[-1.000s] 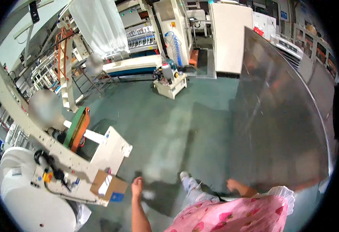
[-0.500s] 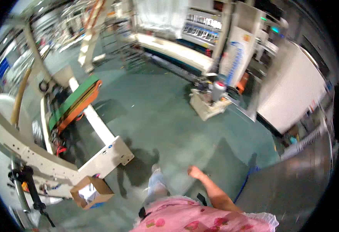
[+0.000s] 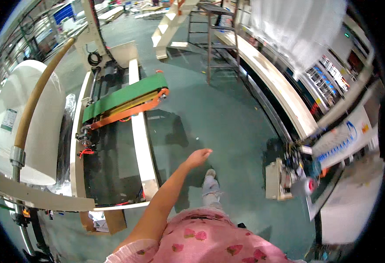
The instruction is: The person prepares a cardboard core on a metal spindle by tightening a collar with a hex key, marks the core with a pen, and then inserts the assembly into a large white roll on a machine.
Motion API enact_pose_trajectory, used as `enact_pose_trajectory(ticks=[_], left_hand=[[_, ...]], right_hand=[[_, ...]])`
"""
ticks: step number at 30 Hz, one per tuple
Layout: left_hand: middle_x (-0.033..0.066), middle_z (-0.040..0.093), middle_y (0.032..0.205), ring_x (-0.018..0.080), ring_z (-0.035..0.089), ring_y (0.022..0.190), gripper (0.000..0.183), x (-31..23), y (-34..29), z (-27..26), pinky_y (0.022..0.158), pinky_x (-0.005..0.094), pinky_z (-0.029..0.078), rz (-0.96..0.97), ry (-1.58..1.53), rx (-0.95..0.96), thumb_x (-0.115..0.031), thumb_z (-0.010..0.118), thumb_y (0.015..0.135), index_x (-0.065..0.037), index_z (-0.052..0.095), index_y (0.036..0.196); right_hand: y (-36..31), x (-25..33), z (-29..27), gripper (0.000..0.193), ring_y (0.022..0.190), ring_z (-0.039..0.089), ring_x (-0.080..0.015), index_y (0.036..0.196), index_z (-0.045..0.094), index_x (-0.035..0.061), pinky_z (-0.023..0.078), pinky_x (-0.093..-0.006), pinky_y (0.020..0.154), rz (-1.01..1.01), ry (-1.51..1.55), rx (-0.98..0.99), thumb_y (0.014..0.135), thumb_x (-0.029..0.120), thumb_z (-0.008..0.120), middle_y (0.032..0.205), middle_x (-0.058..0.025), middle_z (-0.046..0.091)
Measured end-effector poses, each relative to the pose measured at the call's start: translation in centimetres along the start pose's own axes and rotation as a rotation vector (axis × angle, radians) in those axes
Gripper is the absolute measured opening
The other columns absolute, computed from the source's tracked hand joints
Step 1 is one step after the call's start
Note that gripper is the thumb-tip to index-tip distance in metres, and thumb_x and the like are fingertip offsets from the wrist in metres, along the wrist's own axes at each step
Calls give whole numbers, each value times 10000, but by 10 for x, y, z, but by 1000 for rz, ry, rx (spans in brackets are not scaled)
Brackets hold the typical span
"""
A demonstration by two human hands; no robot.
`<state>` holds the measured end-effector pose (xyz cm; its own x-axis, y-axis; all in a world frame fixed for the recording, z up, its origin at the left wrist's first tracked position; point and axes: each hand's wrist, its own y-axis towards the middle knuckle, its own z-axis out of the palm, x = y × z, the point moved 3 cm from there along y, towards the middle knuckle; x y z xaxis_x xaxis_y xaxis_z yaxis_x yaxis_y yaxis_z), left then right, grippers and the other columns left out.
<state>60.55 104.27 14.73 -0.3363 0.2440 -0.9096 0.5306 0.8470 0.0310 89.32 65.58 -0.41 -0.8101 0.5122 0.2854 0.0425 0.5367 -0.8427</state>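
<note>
My left arm reaches forward from the lower edge, and my left hand hangs in the air above the green floor. Its fingers are loosely curled together, with nothing visible in them. It touches nothing; nearest to it is the white beam of a low machine frame. A short conveyor with a green belt and orange side lies across that frame. My right hand is out of view. Below, one shoe is forward on the floor, beneath the pink strawberry-print garment.
A large white roll with a brown pole stands at left. An open cardboard box sits by the frame. Ahead are a metal stepladder and a long pale beam. A cream-coloured box-like unit stands at right.
My view has turned left, bringing the green conveyor nearer the middle. My left arm has swung forward into sight, while my right arm has left the picture.
</note>
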Motion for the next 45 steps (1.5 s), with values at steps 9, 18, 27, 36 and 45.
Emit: enact_pose_trajectory(ticks=[9,18,27,36,45], left_hand=[[209,536,929,367,498,885,351,244,-48,-67,762,428,389,-756,568,296,-273,360,794,-16,500,989],[189,540,920,334,502,883,299,301,-37,-123,768,401,386,-1578,10,-33,-245,397,780,-43,529,957],[171,539,932,308,497,896,272,346,412,-302,778,380,381,-624,274,-202,-224,404,784,-58,539,951],[156,554,917,293,520,879,332,339,686,-529,763,350,401,-544,57,-568,-286,364,812,-49,516,990],[128,541,945,220,508,855,328,443,459,-477,729,316,406,-1241,-409,-708,-296,524,742,-29,542,933]], right_hand=[[226,179,-334,299,720,523,-290,949,512,15,426,-374,622,-125,-167,-236,675,124,459,775,-206,540],[373,524,-641,142,684,499,-354,696,479,-12,402,-431,595,-717,112,-610,689,114,415,716,-226,501],[493,447,-629,271,698,545,-249,828,562,19,415,-375,568,-188,-499,306,684,234,485,788,-183,554],[683,634,-800,274,742,532,-283,856,555,5,425,-404,609,-237,-549,190,673,200,497,807,-182,549],[817,1105,-1020,192,802,507,-363,785,510,-2,410,-418,708,-763,-528,-336,695,147,428,824,-208,535]])
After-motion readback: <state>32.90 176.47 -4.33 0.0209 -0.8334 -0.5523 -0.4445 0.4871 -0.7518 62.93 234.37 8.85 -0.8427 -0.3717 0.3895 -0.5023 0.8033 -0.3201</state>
